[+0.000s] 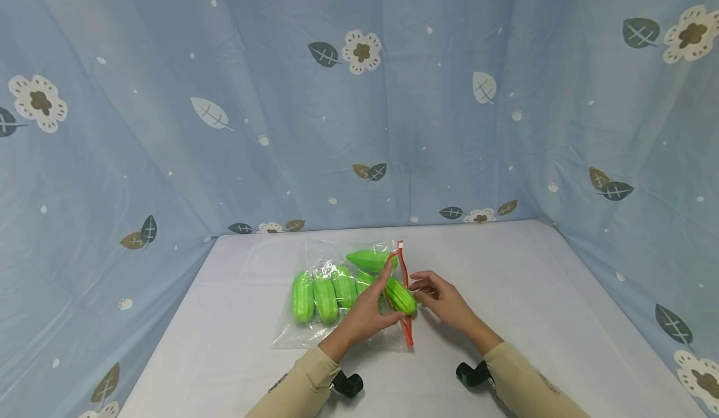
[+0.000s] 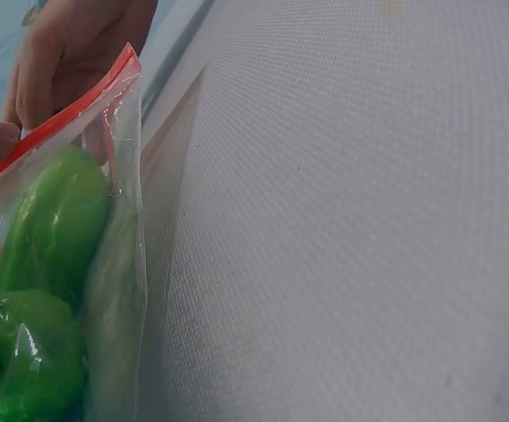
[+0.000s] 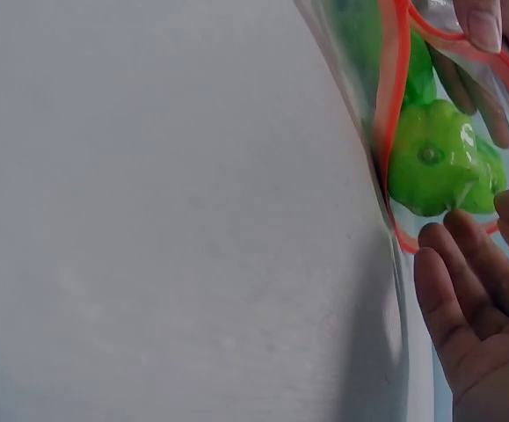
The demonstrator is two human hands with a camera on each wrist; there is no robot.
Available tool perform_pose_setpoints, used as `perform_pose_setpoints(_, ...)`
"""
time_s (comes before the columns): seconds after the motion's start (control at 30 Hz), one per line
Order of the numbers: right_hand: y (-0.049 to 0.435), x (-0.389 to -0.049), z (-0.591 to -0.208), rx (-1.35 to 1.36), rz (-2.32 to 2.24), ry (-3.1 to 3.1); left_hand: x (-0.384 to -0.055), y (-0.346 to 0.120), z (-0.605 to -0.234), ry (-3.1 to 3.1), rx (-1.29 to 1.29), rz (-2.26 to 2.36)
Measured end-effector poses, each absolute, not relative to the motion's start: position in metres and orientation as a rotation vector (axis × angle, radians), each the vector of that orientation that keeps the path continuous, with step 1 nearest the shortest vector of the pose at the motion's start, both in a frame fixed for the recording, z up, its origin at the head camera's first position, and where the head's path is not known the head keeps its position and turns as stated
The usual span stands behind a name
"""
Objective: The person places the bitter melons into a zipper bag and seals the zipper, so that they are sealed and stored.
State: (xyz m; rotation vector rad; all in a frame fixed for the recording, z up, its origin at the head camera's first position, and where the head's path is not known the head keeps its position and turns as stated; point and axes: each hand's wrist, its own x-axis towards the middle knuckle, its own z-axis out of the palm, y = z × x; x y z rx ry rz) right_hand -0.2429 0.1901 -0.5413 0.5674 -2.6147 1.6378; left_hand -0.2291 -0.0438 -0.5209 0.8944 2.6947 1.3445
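Observation:
A clear zip bag (image 1: 289, 337) with a red zip strip lies flat, its mouth gaping to the right. Inside are several bright green, ribbed, cucumber-like vegetables (image 1: 303, 299). Another one (image 1: 401, 297) lies in the mouth, its round end poking past the red strip. My left hand (image 1: 365, 312) is over the bag and holds its red rim, with thumb and fingers on either side of it in the right wrist view. My right hand (image 1: 444, 299) is just right of the mouth, fingers loosely bent and holding nothing. Its fingertips (image 3: 461, 224) are right by the protruding vegetable's end.
A white cloth covers the table (image 1: 236, 293). Blue patterned curtain (image 1: 314, 125) hangs behind it and along both sides. Black wrist-worn devices (image 1: 348, 384) show beneath both sleeves.

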Motion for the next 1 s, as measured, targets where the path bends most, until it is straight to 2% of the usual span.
perform_pose_setpoints(0.43, 0.189, -0.229, -0.538, 0.674, 1.787, -2.639, -0.230, -0.044, -0.521, 2.680, 0.860, 1.349)
perform_pose_setpoints(1.0, 0.195, -0.228, -0.532, 0.735, 1.812, -2.730, -0.230, -0.043, -0.521, 2.697, 0.839, 1.316)
